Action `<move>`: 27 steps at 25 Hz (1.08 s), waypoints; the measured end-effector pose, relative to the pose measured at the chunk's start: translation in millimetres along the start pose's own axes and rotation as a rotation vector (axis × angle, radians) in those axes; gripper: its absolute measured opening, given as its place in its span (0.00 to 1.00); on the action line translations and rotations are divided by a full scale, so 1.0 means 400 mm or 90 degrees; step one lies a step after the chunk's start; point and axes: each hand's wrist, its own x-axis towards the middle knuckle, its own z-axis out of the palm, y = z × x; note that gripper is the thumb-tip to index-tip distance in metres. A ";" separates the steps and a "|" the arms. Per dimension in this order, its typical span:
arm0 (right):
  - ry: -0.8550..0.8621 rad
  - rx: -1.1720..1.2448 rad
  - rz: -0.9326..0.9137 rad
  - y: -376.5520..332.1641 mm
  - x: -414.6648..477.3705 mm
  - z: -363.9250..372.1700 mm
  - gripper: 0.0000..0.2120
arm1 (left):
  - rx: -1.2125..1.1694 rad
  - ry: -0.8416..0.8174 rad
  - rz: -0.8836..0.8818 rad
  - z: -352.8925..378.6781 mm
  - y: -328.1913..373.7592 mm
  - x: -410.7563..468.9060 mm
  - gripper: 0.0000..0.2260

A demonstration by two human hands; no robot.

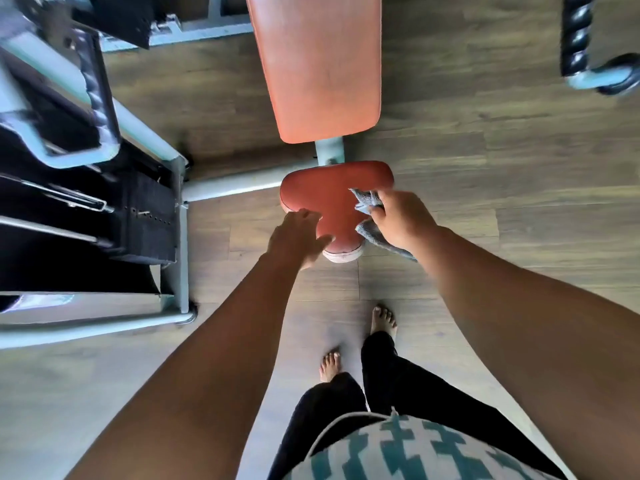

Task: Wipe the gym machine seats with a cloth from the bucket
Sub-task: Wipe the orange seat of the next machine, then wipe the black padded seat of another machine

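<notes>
Looking at the cloth [370,216] first: it's a grey-blue rag, soft and floppy, bunched up in the right hand [398,220] just right of centre frame. Part of it is pressed onto the seat and a loose tail hangs off the seat's right edge toward the floor. I'd guess it's light and maybe damp, so it'll drape and fold rather than hold any shape. Best place to hold it is pretty much where it's held now, wadded in the palm with the fingers curled over the bunch, so the flat of the wad does the rubbing.

The seat [332,199] is a red padded cushion, wide at the far end and narrowing to a rounded nose that points down-frame toward the person's feet. So its long axis runs roughly top to bottom in the picture, in line with the orange backrest pad [318,64] above it. Looks like smooth vinyl over foam, so a bit squishy and probably slick when wet.

The left hand [298,233] isn't gripping anything; it's laid open on the seat's left edge, fingers spread, looks like it's bracing.

Grey machine frame [166,143] fills the left side, wood-look floor [485,161] all around. No bucket in view.
</notes>
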 end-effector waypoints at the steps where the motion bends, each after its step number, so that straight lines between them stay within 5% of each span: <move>1: 0.022 0.015 0.011 -0.007 -0.037 -0.043 0.13 | 0.014 -0.004 0.028 -0.027 0.032 -0.017 0.28; 11: 0.225 0.139 0.182 0.120 -0.326 -0.376 0.14 | 0.196 -0.013 0.309 -0.141 0.455 -0.049 0.30; 19: 0.335 0.145 0.311 0.564 -0.473 -0.732 0.16 | 0.239 -0.045 0.434 -0.081 1.044 0.063 0.32; 27: 0.347 0.121 0.338 0.964 -0.453 -1.125 0.13 | 0.228 -0.030 0.438 -0.078 1.644 0.226 0.31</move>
